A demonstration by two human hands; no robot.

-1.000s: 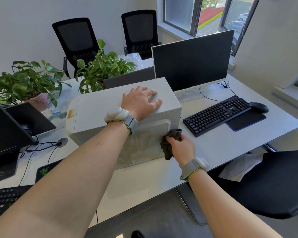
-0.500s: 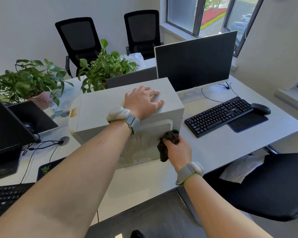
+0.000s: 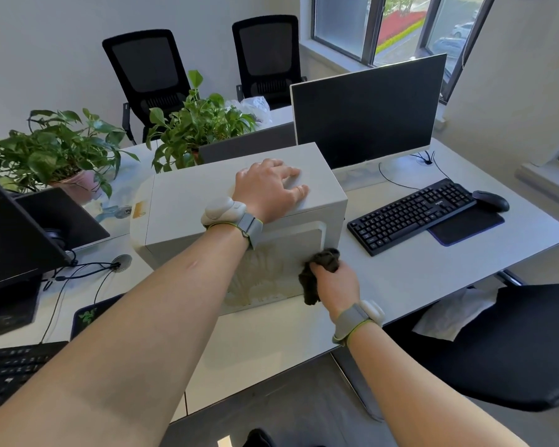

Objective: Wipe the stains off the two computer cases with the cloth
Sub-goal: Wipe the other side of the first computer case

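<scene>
White computer case (image 3: 188,204) is lying on its side on the white surface (image 3: 271,356), between two monitors. Left hand (image 3: 268,185) is resting flat on the case top, fingers spread and relaxed, gripping nothing. Right hand (image 3: 336,285) is clutching a bunched dark cloth (image 3: 317,275), pressing it against the near side panel of the case at its right lower part. Whitish smeary stains (image 3: 262,279) are showing on that panel left of the cloth. A small yellow label (image 3: 139,209) is sitting on the case's left end, writing too small to read. Grey wrist bands with white pods are sitting on both wrists. Black keyboard (image 3: 410,214) is lying right of the case, key legends unreadable, with a black mouse (image 3: 491,200) on a dark mouse pad (image 3: 465,227). A green logo is showing on the mouse pad at left (image 3: 88,317), not legible. Only one case is clearly showing
</scene>
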